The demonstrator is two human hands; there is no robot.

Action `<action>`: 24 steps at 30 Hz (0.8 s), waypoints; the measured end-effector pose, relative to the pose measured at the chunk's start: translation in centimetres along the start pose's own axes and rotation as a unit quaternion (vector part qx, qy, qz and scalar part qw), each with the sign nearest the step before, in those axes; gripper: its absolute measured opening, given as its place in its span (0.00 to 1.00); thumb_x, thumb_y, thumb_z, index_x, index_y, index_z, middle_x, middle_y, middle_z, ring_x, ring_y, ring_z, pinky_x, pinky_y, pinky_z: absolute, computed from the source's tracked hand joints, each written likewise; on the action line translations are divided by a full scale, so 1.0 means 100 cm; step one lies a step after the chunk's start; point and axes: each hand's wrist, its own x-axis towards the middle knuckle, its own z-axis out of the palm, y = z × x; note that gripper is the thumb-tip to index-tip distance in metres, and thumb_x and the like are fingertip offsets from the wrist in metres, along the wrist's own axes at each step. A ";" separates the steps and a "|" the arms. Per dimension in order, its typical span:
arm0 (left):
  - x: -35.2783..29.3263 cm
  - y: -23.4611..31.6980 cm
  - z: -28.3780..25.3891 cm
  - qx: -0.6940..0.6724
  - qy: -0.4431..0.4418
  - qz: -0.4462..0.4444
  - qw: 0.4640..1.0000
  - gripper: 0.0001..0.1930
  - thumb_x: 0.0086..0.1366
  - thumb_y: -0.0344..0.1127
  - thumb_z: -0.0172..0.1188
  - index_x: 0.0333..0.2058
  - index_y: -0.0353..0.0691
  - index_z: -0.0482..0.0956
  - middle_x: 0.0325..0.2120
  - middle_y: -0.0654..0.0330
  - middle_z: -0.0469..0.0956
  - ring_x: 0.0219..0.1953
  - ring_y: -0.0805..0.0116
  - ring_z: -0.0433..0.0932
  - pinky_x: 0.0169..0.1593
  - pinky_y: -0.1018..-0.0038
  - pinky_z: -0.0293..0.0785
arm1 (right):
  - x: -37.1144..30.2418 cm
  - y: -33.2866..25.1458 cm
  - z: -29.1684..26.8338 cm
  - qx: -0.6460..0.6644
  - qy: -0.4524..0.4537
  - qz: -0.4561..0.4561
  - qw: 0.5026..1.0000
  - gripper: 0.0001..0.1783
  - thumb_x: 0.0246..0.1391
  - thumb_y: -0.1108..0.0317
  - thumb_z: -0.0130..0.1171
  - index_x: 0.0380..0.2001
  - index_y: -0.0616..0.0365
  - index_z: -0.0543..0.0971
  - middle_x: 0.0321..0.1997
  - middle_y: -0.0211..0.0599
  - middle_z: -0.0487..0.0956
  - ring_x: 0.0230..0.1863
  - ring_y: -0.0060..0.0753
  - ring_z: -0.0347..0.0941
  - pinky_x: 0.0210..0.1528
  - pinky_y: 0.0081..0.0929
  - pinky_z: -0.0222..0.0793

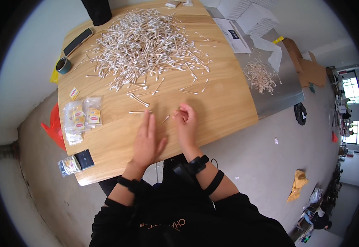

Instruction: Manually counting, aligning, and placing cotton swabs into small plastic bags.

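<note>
Wooden table (224, 96): it bears the pile of cotton swabs (142, 43), heaped toward the far edge, probably so that your arms can work without pressing on it.
Left hand: your left hand (145, 142) is on the near side of the pile, fingers straight and close together, thumb spread away; the tips come right up to a single swab (136, 112), but you can't tell whether they touch.
Right hand: your right hand (187, 123) is also nearer you than the pile, fingers curled narrowly toward the thumb, a shape that suits thin sticks; whether anything is pinched there, you can't tell.
Paired swabs: two swabs (139, 100) lie alongside each other just off the pile's near edge, apart from the tangle.
Clear bags (91, 114): left of the pile and nearer you, perhaps kept aside from loose sticks.
Phone (78, 42) and cup (63, 65): left of the pile, seemingly away from your hands.
Second heap (261, 77): right of the pile, on a grey table (286, 96); the separate surface likely prevents mixing.
</note>
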 end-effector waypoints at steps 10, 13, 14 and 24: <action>-0.012 -0.011 -0.008 0.167 0.062 -0.069 0.982 0.42 0.56 0.39 0.62 0.66 0.33 0.51 0.66 0.40 0.50 0.68 0.44 0.50 0.69 0.52 0.47 | 0.006 -0.013 -0.001 -0.335 -0.369 -0.315 0.807 0.12 0.45 0.83 0.57 0.34 0.58 0.80 0.45 0.43 0.73 0.50 0.45 0.71 0.53 0.33 0.68; -0.011 -0.009 -0.008 0.175 0.053 -0.071 0.981 0.41 0.57 0.40 0.61 0.65 0.32 0.53 0.65 0.41 0.52 0.69 0.46 0.51 0.69 0.52 0.47 | 0.055 -0.028 -0.024 -0.396 -0.237 -0.279 0.842 0.12 0.45 0.83 0.55 0.33 0.58 0.80 0.40 0.43 0.74 0.47 0.46 0.72 0.46 0.34 0.69; -0.010 -0.007 -0.009 0.182 0.049 -0.072 0.979 0.40 0.57 0.40 0.60 0.65 0.32 0.53 0.65 0.42 0.53 0.68 0.47 0.51 0.69 0.53 0.47 | 0.074 -0.037 -0.032 -0.415 -0.203 -0.277 0.842 0.12 0.45 0.83 0.55 0.33 0.57 0.80 0.41 0.42 0.75 0.45 0.46 0.72 0.45 0.34 0.69; 0.001 -0.001 -0.006 0.152 0.063 -0.046 0.985 0.36 0.57 0.36 0.58 0.63 0.32 0.56 0.64 0.42 0.56 0.66 0.44 0.54 0.68 0.53 0.48 | 0.138 -0.071 -0.022 -0.518 -0.087 -0.295 0.798 0.07 0.44 0.73 0.62 0.31 0.54 0.78 0.32 0.40 0.72 0.38 0.44 0.71 0.40 0.36 0.70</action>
